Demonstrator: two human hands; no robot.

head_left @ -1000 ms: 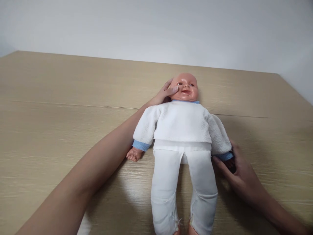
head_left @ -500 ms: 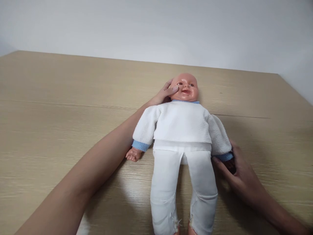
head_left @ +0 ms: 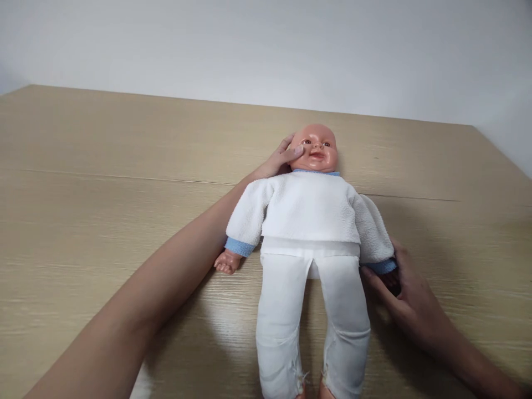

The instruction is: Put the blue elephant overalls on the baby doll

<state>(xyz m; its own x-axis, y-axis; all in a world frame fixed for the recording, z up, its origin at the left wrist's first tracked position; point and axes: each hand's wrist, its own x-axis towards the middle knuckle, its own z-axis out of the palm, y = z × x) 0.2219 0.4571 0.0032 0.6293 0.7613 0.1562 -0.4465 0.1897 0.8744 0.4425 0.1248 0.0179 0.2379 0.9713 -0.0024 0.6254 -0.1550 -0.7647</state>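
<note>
Fingers [head_left: 285, 143] of the left hand [head_left: 277, 160] cup the head [head_left: 318, 134] of the baby doll [head_left: 311, 208]; those of the right hand [head_left: 411, 296] curl around its blue cuff [head_left: 380, 267]. It lies face up on the wood-grain table [head_left: 124, 221], a pale wall [head_left: 266, 50] beyond its head.

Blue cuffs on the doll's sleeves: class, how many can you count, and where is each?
2. One blue cuff is beside the person's left forearm; the other blue cuff is by the person's right hand. Neither looks fully hidden.
</note>
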